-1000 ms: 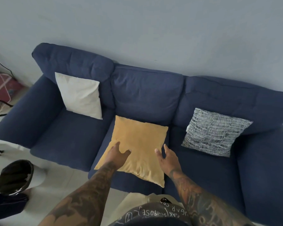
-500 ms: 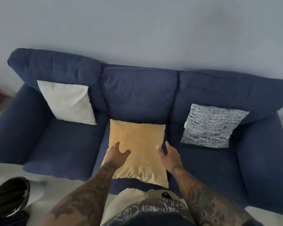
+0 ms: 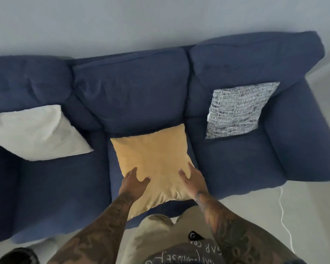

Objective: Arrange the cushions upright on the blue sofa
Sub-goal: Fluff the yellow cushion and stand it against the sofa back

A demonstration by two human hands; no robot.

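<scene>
A yellow cushion (image 3: 154,161) lies flat on the middle seat of the blue sofa (image 3: 133,92), its near corner hanging over the front edge. My left hand (image 3: 134,182) rests on its left side with fingers spread. My right hand (image 3: 192,180) lies on its right edge, fingers apart. Neither hand grips it. A white cushion (image 3: 34,132) leans against the left backrest. A black-and-white patterned cushion (image 3: 238,109) stands propped against the right backrest.
The wall rises right behind the sofa. A white cable (image 3: 283,216) runs across the pale floor at the right. A dark round object (image 3: 17,256) sits at the bottom left corner. My legs stand close to the sofa's front edge.
The view has swung left-down and closer, so the sofa appears tilted. Both hands stay flat on the yellow cushion, which has shifted slightly towards the backrest.
</scene>
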